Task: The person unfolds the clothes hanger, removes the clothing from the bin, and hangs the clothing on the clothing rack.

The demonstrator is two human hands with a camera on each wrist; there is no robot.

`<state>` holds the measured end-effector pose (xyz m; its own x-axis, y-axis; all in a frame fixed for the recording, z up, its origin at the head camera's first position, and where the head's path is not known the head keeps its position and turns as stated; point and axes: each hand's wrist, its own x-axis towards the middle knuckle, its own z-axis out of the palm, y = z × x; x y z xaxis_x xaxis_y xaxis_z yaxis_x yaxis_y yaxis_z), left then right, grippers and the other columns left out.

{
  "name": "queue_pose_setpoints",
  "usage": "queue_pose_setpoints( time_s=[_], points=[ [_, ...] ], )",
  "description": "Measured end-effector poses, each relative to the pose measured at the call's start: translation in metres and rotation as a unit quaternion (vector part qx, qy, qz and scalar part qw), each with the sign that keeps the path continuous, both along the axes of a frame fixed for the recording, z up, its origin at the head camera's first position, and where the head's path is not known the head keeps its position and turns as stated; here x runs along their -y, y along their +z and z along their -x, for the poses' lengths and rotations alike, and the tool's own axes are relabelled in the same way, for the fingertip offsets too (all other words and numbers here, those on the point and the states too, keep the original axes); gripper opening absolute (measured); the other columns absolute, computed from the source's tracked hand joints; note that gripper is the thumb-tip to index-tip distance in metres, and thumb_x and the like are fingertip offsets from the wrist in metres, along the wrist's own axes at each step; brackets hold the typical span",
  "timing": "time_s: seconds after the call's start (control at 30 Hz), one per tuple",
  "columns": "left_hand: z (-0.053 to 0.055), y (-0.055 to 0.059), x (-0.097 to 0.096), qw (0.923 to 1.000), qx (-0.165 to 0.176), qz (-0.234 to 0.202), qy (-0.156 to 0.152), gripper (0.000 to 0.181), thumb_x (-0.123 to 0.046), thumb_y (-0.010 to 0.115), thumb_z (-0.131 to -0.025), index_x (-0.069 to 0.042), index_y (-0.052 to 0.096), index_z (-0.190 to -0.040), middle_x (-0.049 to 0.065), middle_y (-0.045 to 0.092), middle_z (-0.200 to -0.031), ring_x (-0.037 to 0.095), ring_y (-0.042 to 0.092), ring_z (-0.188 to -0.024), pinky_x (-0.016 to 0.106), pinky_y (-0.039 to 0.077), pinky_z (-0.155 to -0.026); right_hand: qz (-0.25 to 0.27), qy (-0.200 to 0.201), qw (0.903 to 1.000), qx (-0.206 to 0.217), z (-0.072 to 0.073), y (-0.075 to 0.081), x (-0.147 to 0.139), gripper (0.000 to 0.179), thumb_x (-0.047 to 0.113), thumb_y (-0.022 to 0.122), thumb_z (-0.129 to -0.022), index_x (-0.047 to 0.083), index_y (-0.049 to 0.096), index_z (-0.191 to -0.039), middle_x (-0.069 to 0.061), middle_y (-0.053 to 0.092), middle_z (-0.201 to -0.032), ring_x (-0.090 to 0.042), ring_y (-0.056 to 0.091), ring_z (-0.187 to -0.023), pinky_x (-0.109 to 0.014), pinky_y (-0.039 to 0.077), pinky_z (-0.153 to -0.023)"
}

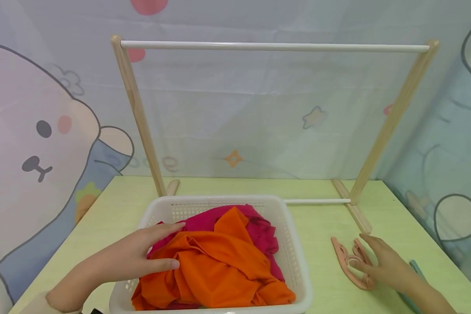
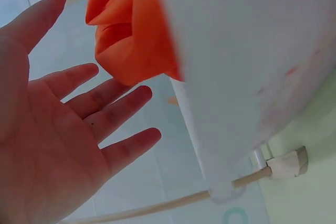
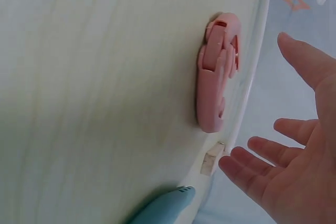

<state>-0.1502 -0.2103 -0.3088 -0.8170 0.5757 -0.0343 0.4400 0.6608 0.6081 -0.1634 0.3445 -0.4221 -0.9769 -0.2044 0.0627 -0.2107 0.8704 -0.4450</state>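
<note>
A white plastic basket on the table holds an orange cloth heaped over a magenta cloth. My left hand is over the basket's left side, thumb and fingers spread at the edge of the cloths. In the left wrist view its fingers are parted, with the orange cloth just beyond them. To the right, a pink folded hanger lies on the table. My right hand hovers beside and over it, fingers apart and gripping nothing. The right wrist view shows the pink hanger resting apart from the fingers.
A wooden rack with a white top bar stands behind the basket, its right foot near the pink hanger. A teal object lies partly beneath my right forearm. A printed curtain hangs behind the table.
</note>
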Motion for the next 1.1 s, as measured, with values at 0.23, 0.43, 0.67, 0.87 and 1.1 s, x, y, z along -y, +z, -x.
queue_pose_setpoints(
  time_s=[0.23, 0.43, 0.67, 0.87, 1.1],
  points=[
    [-0.006, -0.012, 0.02, 0.9988, 0.006, -0.007, 0.049, 0.079, -0.046, 0.069, -0.085, -0.01, 0.038, -0.148, 0.016, 0.041, -0.148, 0.045, 0.037, -0.133, 0.062, 0.043, -0.095, -0.017, -0.01, 0.9995, 0.023, 0.004, -0.006, -0.003, 0.083, 0.041, 0.068, -0.088, -0.017, 0.034, -0.137, -0.044, 0.039, -0.13, -0.063, 0.043, -0.113, -0.067, 0.045, -0.081],
    [-0.014, -0.023, 0.039, 0.9963, -0.007, -0.03, 0.08, 0.079, -0.042, 0.071, -0.085, -0.014, 0.036, -0.149, 0.018, 0.039, -0.148, 0.048, 0.036, -0.132, 0.064, 0.047, -0.088, -0.04, -0.014, 0.9988, 0.023, 0.009, -0.01, -0.006, 0.084, 0.04, 0.07, -0.086, -0.022, 0.037, -0.132, -0.047, 0.042, -0.124, -0.06, 0.047, -0.109, -0.063, 0.047, -0.082],
    [-0.023, -0.037, 0.056, 0.9909, -0.042, -0.039, 0.122, 0.078, -0.039, 0.072, -0.085, -0.018, 0.034, -0.15, 0.019, 0.04, -0.145, 0.048, 0.04, -0.128, 0.066, 0.048, -0.082, -0.044, -0.019, 0.9981, 0.038, 0.011, -0.011, -0.009, 0.084, 0.04, 0.07, -0.086, -0.024, 0.038, -0.129, -0.046, 0.044, -0.121, -0.053, 0.055, -0.102, -0.058, 0.05, -0.081],
    [-0.024, -0.047, 0.067, 0.9876, 0.004, -0.038, 0.152, 0.081, -0.035, 0.07, -0.088, -0.019, 0.025, -0.153, 0.022, 0.032, -0.149, 0.051, 0.033, -0.13, 0.064, 0.05, -0.077, -0.032, -0.025, 0.9983, 0.043, 0.014, -0.012, -0.012, 0.078, 0.032, 0.072, -0.086, -0.026, 0.039, -0.126, -0.033, 0.056, -0.108, -0.037, 0.061, -0.092, -0.048, 0.053, -0.075],
    [-0.024, -0.06, 0.076, 0.9876, 0.026, -0.037, 0.15, 0.085, -0.034, 0.069, -0.088, -0.014, 0.02, -0.154, 0.023, 0.03, -0.149, 0.052, 0.032, -0.13, 0.068, 0.046, -0.082, -0.022, -0.024, 0.9973, 0.067, 0.015, -0.013, -0.012, 0.07, 0.027, 0.073, -0.085, -0.026, 0.045, -0.121, -0.017, 0.056, -0.096, -0.024, 0.061, -0.082, -0.034, 0.052, -0.068]
  ],
)
